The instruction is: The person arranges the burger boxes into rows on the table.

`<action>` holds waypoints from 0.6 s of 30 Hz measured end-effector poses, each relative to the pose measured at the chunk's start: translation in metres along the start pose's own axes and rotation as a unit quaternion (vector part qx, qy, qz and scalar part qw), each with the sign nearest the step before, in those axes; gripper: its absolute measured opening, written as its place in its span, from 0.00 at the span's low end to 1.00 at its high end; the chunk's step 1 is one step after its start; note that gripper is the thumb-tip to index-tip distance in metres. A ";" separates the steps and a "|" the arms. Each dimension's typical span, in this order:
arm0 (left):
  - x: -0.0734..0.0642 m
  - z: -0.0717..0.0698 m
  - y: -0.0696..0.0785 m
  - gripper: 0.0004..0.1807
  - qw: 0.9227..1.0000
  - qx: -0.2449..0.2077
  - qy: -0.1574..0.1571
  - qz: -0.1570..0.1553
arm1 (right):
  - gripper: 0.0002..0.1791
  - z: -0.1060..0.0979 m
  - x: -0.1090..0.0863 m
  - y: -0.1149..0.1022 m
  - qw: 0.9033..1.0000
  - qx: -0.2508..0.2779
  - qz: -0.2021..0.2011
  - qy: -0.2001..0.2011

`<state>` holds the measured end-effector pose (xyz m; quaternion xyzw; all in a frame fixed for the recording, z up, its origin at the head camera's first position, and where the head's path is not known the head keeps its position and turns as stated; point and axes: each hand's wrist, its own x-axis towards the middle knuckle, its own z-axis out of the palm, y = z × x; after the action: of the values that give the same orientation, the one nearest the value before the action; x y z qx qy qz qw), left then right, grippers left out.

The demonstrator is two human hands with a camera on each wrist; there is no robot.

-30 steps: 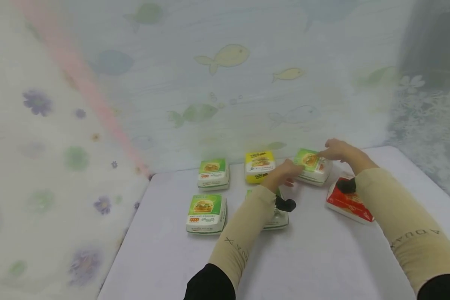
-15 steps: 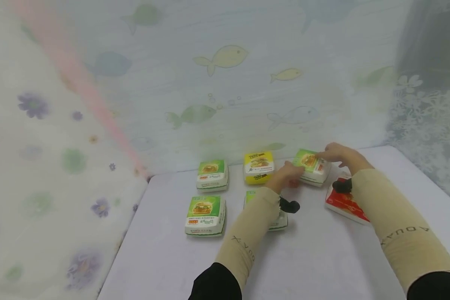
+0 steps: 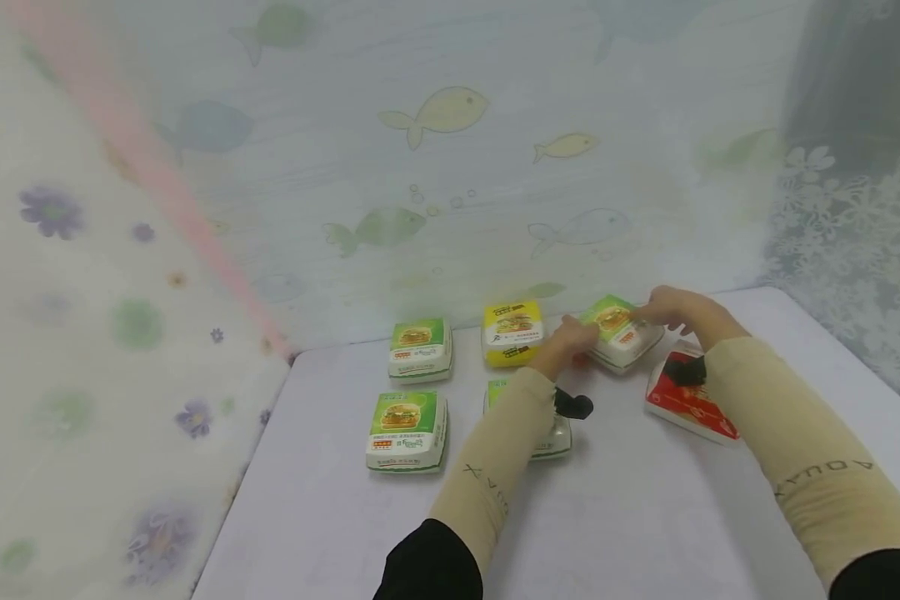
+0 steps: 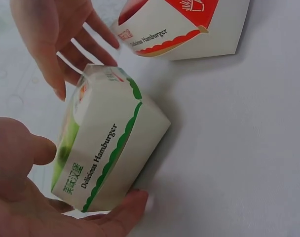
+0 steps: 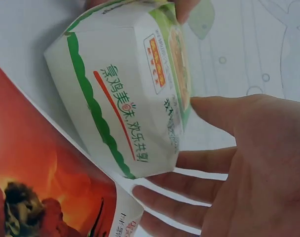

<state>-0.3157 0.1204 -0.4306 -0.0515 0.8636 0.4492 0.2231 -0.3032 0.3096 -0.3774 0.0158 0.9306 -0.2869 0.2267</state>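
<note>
A green-and-white hamburger box (image 3: pixel 618 335) sits near the back of the white table, between both hands. My left hand (image 3: pixel 572 340) holds its left side; in the left wrist view the thumb is at the top edge and the fingers (image 4: pixel 130 210) reach along the lower side. On the opposite side my right hand (image 3: pixel 675 308) grips the box, thumb on the printed top and fingers (image 5: pixel 199 160) passing behind the side wall in the right wrist view. A red hamburger box (image 3: pixel 686 408) lies under the right forearm, partly covered by it.
Left of the hands stands a yellow hamburger box (image 3: pixel 512 333). Two green boxes, one at the back (image 3: pixel 420 352) and one in front (image 3: pixel 407 433), are farther left. Another green box (image 3: pixel 555 440) is half hidden by the left forearm. A fish-printed curtain (image 3: pixel 450 167) hangs behind the table.
The green hamburger box between the hands has turned slightly, and the right hand has come closer in on its side. The other boxes keep their places on the table.
</note>
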 end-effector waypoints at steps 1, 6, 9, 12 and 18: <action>0.000 -0.002 -0.001 0.39 1.000 -0.009 -0.003 -0.003 | 0.36 -0.001 0.001 0.001 1.000 0.000 -0.002 -0.001; -0.009 -0.007 -0.003 0.35 0.997 -0.059 -0.044 0.002 | 0.38 -0.004 0.000 0.009 1.000 0.000 -0.014 0.004; -0.018 -0.011 -0.002 0.29 0.994 -0.056 -0.089 0.028 | 0.38 -0.004 -0.001 0.011 1.000 -0.002 -0.017 0.001; -0.027 -0.016 -0.002 0.23 0.990 -0.038 -0.125 0.044 | 0.37 -0.002 0.000 0.012 1.000 -0.015 -0.019 -0.003; -0.025 -0.021 -0.003 0.17 0.992 -0.019 -0.123 0.033 | 0.33 0.004 0.000 0.003 0.999 -0.037 -0.015 -0.022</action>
<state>-0.2993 0.0990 -0.4115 0.0286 0.8220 0.4755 0.3119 -0.3013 0.3104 -0.3821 -0.0131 0.9356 -0.2561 0.2427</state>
